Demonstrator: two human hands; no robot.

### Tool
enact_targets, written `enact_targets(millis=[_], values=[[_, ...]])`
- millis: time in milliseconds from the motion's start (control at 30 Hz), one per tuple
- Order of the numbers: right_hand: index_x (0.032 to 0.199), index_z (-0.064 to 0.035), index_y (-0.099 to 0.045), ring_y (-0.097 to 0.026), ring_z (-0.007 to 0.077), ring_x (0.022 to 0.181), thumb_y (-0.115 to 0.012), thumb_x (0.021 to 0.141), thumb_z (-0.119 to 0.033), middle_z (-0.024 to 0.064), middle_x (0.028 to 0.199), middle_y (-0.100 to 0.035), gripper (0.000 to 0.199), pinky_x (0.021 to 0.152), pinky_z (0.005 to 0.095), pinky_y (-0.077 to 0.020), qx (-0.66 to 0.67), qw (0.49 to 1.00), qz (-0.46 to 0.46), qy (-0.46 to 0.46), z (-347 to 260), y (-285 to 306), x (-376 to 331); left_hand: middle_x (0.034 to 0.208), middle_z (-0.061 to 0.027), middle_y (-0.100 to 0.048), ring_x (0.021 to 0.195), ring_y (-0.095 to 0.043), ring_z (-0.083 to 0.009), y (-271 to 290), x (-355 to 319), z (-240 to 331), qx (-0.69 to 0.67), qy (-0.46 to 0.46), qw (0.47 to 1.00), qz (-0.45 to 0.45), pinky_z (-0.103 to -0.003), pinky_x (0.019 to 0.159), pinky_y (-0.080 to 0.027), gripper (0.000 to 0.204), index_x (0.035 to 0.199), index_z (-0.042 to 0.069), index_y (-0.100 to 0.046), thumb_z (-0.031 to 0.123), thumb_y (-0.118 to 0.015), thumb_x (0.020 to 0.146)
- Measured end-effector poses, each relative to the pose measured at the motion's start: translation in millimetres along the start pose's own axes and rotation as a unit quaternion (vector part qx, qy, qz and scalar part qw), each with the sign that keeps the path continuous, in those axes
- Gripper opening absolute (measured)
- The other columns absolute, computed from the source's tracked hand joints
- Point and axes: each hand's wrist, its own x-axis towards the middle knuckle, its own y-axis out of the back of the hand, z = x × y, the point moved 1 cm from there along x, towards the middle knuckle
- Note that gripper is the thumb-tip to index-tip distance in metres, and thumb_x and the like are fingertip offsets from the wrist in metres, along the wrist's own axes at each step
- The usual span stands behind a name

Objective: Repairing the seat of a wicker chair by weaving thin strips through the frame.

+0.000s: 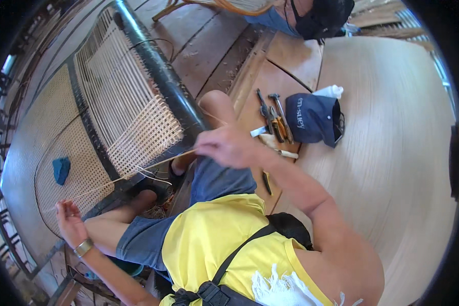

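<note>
A thin cane strand [160,162] stretches between my hands across the near edge of a dark-framed woven panel [163,66]. My right hand [228,148] is closed in a pinch on the strand, just off the panel's corner. Low on the left, my left hand [71,222] has its fingers curled round the strand's thin other length, beside finished cane mesh [84,145]. In the panel's upper section, parallel strands [112,56] run lengthwise. Close weave [148,130] fills its near corner, and loose strand ends [155,178] stick out below it.
A blue-green cloth or lump [61,170] lies on the mesh. To the right are pliers [278,127], a hammer [280,109], a dark blue pouch [312,118], a white bottle [330,92] and a large pale wooden board [382,153]. Another person [311,18] is at the top.
</note>
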Motion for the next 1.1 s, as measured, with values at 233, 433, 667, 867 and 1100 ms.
enact_targets(millis=[233, 433, 667, 867, 1100], values=[[0.094, -0.0015, -0.066, -0.057, 0.0104, 0.069, -0.065, 0.092, -0.012, 0.0057, 0.073, -0.062, 0.011, 0.064, 0.0279, -0.0474, -0.073, 0.978, 0.043, -0.189, 75.0, 111.8, -108.0, 0.104, -0.0083, -0.069, 0.093, -0.067, -0.0155, 103.7, 91.9, 47.8, 0.066, 0.021, 0.997, 0.02, -0.026, 0.077, -0.057, 0.021, 0.111, 0.002, -0.062, 0.018, -0.059, 0.099], [0.09, -0.0013, -0.065, -0.05, 0.0053, 0.065, -0.061, 0.096, -0.012, -0.0022, 0.073, -0.059, 0.013, 0.059, 0.0228, -0.0426, 0.047, 0.939, 0.058, -0.337, 112.2, 134.3, -149.9, 0.099, -0.01, -0.071, 0.09, -0.069, -0.0163, 90.3, 166.8, 40.1, 0.11, 0.064, 0.992, 0.023, -0.024, 0.072, -0.06, 0.016, 0.102, 0.001, -0.066, 0.016, -0.064, 0.096], [0.09, 0.0006, -0.066, -0.053, 0.0084, 0.064, -0.062, 0.093, -0.012, 0.0018, 0.071, -0.061, 0.014, 0.06, 0.0254, -0.0449, -0.01, 0.935, 0.079, -0.347, 119.5, 149.5, -170.0, 0.098, -0.0118, -0.07, 0.084, -0.069, -0.0174, 104.3, 235.1, 61.7, 0.16, 0.079, 0.983, 0.046, -0.023, 0.066, -0.061, 0.02, 0.103, -0.003, -0.063, 0.016, -0.061, 0.097], [0.089, 0.0005, -0.065, -0.051, 0.0078, 0.065, -0.062, 0.094, -0.014, 0.0006, 0.073, -0.06, 0.015, 0.06, 0.0254, -0.0444, -0.001, 0.922, 0.092, -0.375, 124.3, 153.2, -178.1, 0.095, -0.0093, -0.072, 0.079, -0.07, -0.0147, 108.2, 243.8, 85.9, 0.152, 0.075, 0.985, 0.043, -0.02, 0.06, -0.058, 0.018, 0.105, 0.002, -0.066, 0.019, -0.062, 0.097], [0.089, -0.0007, -0.064, -0.049, 0.0067, 0.064, -0.062, 0.095, -0.014, -0.0009, 0.071, -0.057, 0.015, 0.059, 0.0252, -0.0431, 0.017, 0.936, 0.076, -0.342, 117.2, 153.3, -160.0, 0.103, -0.0068, -0.07, 0.088, -0.068, -0.0142, 112.2, 220.7, 124.7, 0.137, 0.016, 0.99, 0.02, -0.022, 0.067, -0.057, 0.017, 0.107, 0.006, -0.065, 0.018, -0.065, 0.095]])
